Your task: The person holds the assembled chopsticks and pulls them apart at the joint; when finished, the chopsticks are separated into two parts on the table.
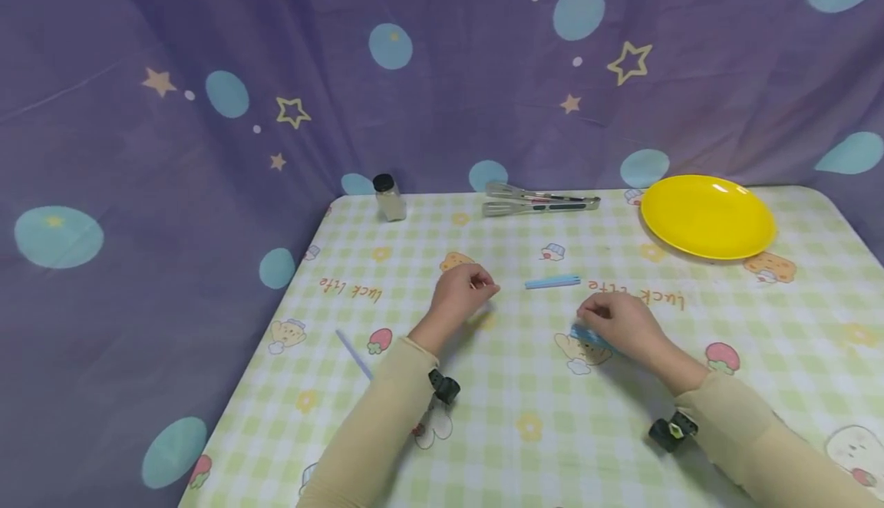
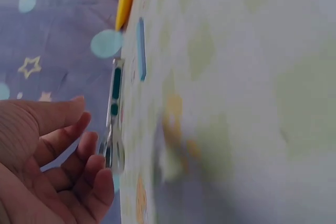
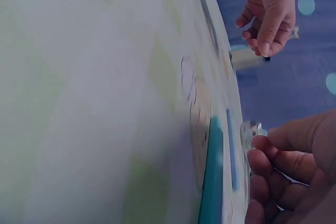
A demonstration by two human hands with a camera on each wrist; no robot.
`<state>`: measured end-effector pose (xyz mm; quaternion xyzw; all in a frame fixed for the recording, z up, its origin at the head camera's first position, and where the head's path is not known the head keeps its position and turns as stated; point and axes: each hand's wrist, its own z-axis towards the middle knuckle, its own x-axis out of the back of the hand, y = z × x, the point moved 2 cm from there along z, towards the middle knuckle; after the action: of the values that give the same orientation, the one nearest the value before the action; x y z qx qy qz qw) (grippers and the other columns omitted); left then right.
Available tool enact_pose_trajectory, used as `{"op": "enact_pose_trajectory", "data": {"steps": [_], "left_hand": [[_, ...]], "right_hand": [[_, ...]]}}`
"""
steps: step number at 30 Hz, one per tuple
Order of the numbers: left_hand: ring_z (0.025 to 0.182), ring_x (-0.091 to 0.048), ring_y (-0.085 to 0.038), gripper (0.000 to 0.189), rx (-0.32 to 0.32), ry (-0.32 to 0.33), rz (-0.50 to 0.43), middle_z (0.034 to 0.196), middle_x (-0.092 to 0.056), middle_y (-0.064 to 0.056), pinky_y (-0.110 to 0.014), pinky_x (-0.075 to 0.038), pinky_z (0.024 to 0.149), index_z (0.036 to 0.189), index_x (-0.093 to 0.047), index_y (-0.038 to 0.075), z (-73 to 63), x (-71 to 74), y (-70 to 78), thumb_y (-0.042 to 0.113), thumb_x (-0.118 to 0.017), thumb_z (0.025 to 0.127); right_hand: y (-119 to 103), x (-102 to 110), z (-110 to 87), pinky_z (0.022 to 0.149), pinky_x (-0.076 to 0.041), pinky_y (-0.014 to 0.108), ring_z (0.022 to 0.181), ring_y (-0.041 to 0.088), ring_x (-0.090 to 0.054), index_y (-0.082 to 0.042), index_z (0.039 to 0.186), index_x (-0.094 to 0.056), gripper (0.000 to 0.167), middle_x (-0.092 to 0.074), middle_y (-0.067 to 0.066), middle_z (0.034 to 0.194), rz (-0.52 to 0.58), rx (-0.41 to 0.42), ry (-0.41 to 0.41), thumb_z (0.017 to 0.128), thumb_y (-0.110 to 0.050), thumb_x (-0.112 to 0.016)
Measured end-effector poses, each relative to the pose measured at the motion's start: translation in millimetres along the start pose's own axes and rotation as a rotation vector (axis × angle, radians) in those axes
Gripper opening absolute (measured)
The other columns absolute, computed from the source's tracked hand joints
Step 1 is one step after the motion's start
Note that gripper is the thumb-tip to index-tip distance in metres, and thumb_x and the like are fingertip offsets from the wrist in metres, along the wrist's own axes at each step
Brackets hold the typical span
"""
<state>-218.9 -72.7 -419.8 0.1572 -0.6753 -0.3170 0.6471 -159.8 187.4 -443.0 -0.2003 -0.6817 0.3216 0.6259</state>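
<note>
My left hand [image 1: 464,293] hovers over the left-middle of the table, its fingers loosely bent with nothing between them. In the left wrist view, thumb and fingertips stand apart. Farther right, my right hand [image 1: 625,328] is bent in the same loose way, close above a teal-blue stick [image 1: 590,337] that it partly covers. The right wrist view has that teal stick [image 3: 211,177] on the cloth, apart from the fingertips. Between and beyond the hands lies a light blue stick-like piece [image 1: 552,282]. A pale lavender stick [image 1: 354,354] lies beside my left forearm, its near end hidden by the sleeve.
Along the back edge stand a black-capped clear jar [image 1: 391,199] and, lying flat, metal tongs [image 1: 542,205] with dark grips. A yellow plate [image 1: 707,216] is at the back right. A purple patterned curtain [image 1: 442,109] hangs behind the checkered tablecloth [image 1: 483,462].
</note>
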Motion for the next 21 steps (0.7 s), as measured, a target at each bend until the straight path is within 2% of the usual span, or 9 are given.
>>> {"op": "enact_pose_trajectory", "data": {"steps": [4,7,14,17,21], "left_hand": [[0.072,-0.054,-0.012,0.006,-0.006,-0.009,-0.037,0.079,-0.062,0.005,-0.030,-0.046,0.067,0.086,-0.070,0.017,-15.4,12.1,-18.4,0.021,-0.073,0.089],[0.070,-0.053,-0.012,0.005,-0.016,0.001,-0.034,0.078,-0.061,0.006,-0.030,-0.045,0.065,0.088,-0.070,0.017,-25.7,20.9,-31.8,0.020,-0.073,0.089],[0.075,-0.057,-0.013,0.011,-0.078,0.024,0.021,0.082,-0.063,0.004,-0.033,-0.047,0.070,0.097,-0.071,0.011,-47.0,43.9,-54.6,0.014,-0.074,0.087],[0.081,-0.059,-0.016,0.014,-0.072,0.018,0.018,0.088,-0.065,0.002,-0.035,-0.049,0.074,0.101,-0.071,0.010,-56.1,53.4,-65.4,0.012,-0.074,0.088],[0.085,-0.061,-0.019,0.016,-0.037,0.053,0.000,0.091,-0.066,-0.001,-0.037,-0.049,0.075,0.105,-0.071,0.010,-71.5,65.9,-79.3,0.009,-0.072,0.089]], "right_hand": [[-17,-11,3.0,0.073,-0.047,0.037,0.078,0.015,-0.058,-0.010,0.088,-0.073,0.011,-0.069,-0.003,0.085,0.034,0.064,0.004,0.093,-0.016,-0.066],[-29,-21,5.4,0.076,-0.049,0.038,0.080,0.014,-0.060,-0.010,0.087,-0.073,0.011,-0.070,-0.003,0.086,0.085,0.127,-0.023,0.093,-0.016,-0.066],[-59,-42,8.7,0.081,-0.052,0.036,0.086,0.013,-0.064,-0.007,0.095,-0.073,0.012,-0.070,-0.004,0.090,0.218,0.206,-0.169,0.094,-0.015,-0.065],[-70,-52,8.9,0.079,-0.051,0.034,0.085,0.012,-0.064,-0.006,0.098,-0.073,0.013,-0.070,-0.005,0.092,0.239,0.219,-0.233,0.095,-0.016,-0.064],[-84,-68,9.1,0.076,-0.051,0.030,0.083,0.010,-0.062,-0.005,0.101,-0.073,0.017,-0.071,-0.003,0.093,0.269,0.235,-0.291,0.095,-0.017,-0.064]]}}
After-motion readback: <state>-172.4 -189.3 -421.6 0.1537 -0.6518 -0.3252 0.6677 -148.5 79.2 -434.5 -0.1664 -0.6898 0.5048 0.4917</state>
